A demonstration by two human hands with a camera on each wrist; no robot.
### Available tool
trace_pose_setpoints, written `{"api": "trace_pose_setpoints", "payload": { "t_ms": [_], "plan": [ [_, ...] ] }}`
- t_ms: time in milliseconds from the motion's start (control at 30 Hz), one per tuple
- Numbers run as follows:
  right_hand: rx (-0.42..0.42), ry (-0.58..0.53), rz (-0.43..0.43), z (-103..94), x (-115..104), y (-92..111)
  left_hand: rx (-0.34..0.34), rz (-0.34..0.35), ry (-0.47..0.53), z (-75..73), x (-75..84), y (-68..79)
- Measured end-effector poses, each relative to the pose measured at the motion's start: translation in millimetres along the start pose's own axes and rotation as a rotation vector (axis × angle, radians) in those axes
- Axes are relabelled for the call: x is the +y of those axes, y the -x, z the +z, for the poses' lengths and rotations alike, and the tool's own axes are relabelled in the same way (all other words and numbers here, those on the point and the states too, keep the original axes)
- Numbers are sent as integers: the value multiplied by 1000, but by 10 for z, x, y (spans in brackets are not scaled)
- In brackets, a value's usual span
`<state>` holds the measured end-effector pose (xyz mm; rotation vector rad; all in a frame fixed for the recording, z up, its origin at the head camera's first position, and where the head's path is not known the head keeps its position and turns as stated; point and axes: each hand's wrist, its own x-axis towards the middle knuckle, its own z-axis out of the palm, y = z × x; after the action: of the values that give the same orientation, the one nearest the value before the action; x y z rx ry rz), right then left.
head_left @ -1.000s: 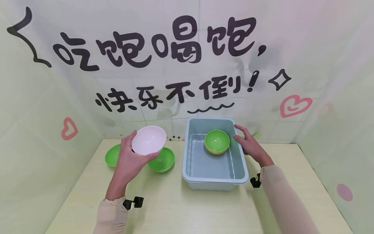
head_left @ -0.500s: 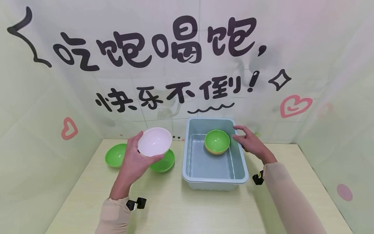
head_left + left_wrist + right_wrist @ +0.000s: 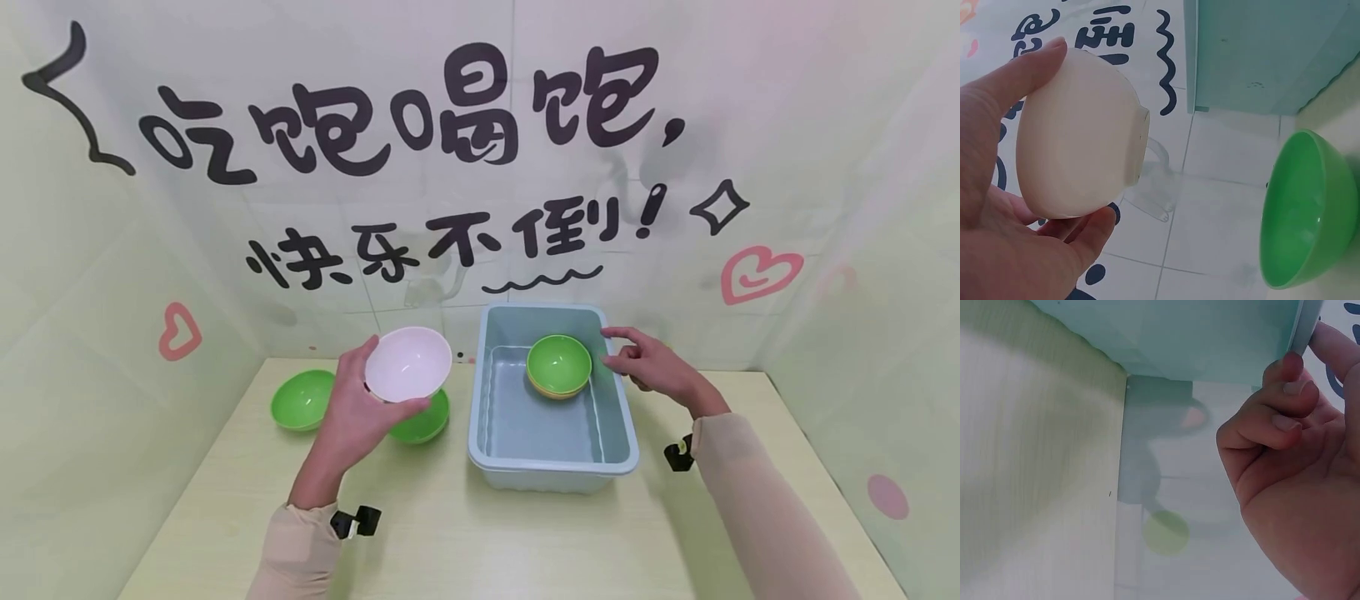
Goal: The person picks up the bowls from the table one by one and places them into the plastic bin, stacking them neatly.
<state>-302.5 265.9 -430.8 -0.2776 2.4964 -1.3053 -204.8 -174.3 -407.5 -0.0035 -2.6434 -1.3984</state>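
A white bowl (image 3: pixel 408 364) is held in the air by my left hand (image 3: pixel 360 414), thumb on its near side and fingers around the far side. Its pale underside shows in the left wrist view. Just below and behind it, a green bowl (image 3: pixel 420 421) sits on the table, partly hidden. A blue-grey plastic basin (image 3: pixel 551 465) stands to the right, with a green bowl (image 3: pixel 558 364) nested on a yellowish one inside. My right hand (image 3: pixel 660 368) pinches the basin's right rim, with the lower fingers curled outside the wall in the right wrist view.
Another green bowl (image 3: pixel 302 400) lies at the left of the pale wooden table (image 3: pixel 450 542), partly behind my left hand. A printed white curtain (image 3: pixel 420 192) closes off the back and both sides, close behind the basin.
My left hand has carried the white bowl a little to the right, toward the basin. My right hand has shifted slightly right and down along the rim. The basin has stayed in place.
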Motion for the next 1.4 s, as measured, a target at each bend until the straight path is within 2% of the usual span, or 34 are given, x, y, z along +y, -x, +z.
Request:
{"api": "trace_pose_setpoints", "payload": {
  "t_ms": [333, 567, 833, 1400],
  "plan": [
    [-4, 13, -3, -22, 9, -16, -29, 14, 8, 106, 96, -81],
    [-15, -1, -12, -32, 30, -10, -62, 24, 57, 257, 246, -198],
    [-18, -7, -2, -36, 29, -11, -86, 49, 59, 421, 397, -335],
    [-16, -20, 24, -19, 15, 7, -100, 73, 99, 508, 642, -500]
  ]
}}
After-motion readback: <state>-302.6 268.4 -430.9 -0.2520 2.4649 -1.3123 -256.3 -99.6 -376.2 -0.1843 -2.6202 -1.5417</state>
